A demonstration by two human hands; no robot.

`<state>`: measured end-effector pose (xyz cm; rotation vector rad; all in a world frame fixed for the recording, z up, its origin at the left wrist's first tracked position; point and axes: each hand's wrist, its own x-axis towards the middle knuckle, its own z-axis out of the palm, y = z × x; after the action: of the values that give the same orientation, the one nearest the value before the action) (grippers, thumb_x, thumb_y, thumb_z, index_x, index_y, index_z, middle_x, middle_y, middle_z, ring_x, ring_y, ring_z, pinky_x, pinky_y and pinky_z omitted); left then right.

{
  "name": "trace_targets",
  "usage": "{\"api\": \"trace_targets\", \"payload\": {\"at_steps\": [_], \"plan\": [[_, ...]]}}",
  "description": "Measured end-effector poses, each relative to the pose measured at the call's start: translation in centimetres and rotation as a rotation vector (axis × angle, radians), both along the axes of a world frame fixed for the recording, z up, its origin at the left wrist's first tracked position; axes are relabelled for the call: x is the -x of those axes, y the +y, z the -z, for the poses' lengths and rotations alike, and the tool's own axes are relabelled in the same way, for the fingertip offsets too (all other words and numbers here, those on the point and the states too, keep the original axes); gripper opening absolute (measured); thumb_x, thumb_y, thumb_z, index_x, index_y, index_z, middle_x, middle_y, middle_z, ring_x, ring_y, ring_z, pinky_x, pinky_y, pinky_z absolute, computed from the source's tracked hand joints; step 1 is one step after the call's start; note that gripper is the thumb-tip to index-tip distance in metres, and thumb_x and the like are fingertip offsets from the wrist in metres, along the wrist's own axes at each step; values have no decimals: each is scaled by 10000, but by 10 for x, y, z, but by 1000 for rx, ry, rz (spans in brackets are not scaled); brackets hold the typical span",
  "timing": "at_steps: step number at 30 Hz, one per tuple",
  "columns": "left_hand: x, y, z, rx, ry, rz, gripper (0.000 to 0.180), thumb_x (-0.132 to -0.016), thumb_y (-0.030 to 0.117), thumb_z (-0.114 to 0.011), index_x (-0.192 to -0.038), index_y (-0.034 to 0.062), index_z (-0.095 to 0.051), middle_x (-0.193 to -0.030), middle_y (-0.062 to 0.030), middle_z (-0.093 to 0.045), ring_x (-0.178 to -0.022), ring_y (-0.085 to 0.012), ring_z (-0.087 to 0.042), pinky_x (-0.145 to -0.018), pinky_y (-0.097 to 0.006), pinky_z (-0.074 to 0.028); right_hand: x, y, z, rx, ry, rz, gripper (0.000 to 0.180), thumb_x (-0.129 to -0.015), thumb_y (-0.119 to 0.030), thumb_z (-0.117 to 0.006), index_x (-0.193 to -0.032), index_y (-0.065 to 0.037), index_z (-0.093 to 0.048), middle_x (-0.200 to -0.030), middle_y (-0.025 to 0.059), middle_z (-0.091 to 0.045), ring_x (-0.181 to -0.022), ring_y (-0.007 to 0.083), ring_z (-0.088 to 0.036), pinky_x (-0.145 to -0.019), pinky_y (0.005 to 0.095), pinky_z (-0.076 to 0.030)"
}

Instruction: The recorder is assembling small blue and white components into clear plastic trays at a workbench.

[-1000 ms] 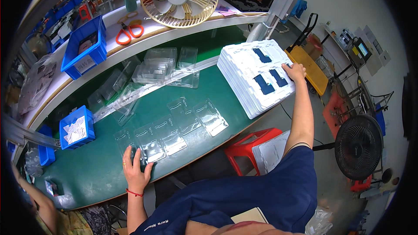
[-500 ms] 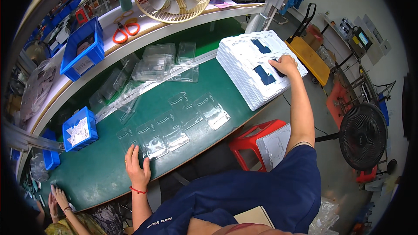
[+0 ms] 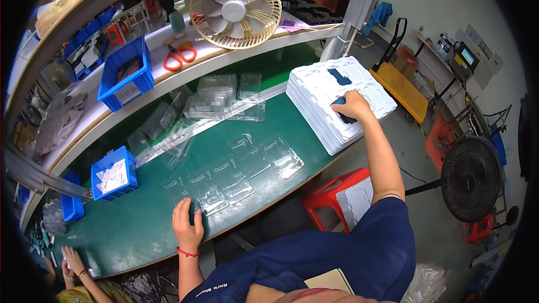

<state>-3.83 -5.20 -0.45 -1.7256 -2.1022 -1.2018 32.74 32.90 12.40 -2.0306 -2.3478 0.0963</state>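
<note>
On the green bench, left hand (image 3: 187, 225) lies flat, fingers together, beside clear blister shells (image 3: 233, 168) (all apparently unfilled). Further right, right hand (image 3: 351, 106) pinches a dark blue part (image 3: 341, 115) on the white tray stack (image 3: 337, 101); filling looks barely begun.

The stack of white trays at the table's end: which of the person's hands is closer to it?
Right. The right hand rests on top of the stack of white trays. The left hand lies far off at the table's near edge, by clear plastic shells.
</note>
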Motion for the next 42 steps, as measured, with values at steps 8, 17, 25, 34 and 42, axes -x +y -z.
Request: {"api": "trace_targets", "payload": {"at_steps": [8, 17, 25, 34, 42], "plan": [[-6, -17, 3, -146, 75, -143, 429, -757, -13, -643, -1169, -52, -530, -1089, -219, -587, -970, -387, -563, -860, -436, -446, -4, 5, 2, -92, 127, -25, 640, -617, -469, -783, -974, 37, -624, -1007, 221, -653, -957, 348, -626, -829, 401, -481], [-18, -21, 8, -167, 59, -283, 347, -719, 3, -660, -1052, -42, -572, -1030, -194, -595, -936, -367, -574, -834, -423, -462, -13, 129, -9, -319, 267, 154, 565, -597, -375, -830, -918, 59, -664, -910, 246, -669, -874, 346, -666, -751, 391, -513], [-25, -26, 11, -212, 74, -319, 306, -717, -18, -647, -1011, -32, -564, -965, -187, -605, -844, -364, -585, -773, -423, -472, -5, 182, 16, -108, 187, -2, 733, -526, -408, -859, -939, 148, -620, -941, 274, -658, -861, 324, -669, -740, 360, -518], [-22, -19, 7, -189, 73, -313, 211, -677, -12, -675, -881, 3, -624, -916, -137, -609, -813, -308, -593, -732, -380, -493, 22, 165, -2, -137, 6, 34, 660, -491, -314, -834, -961, 97, -620, -1029, 277, -638, -951, 365, -641, -814, 381, -515], [-21, -22, 7, -224, 81, -336, 174, -671, -20, -675, -831, 8, -614, -895, -135, -609, -784, -301, -590, -689, -371, -485, 5, 190, 11, 49, 81, 7, 836, -518, -380, -796, -1196, 41, -546, -1209, 206, -592, -1130, 339, -565, -983, 492, -362]]}}
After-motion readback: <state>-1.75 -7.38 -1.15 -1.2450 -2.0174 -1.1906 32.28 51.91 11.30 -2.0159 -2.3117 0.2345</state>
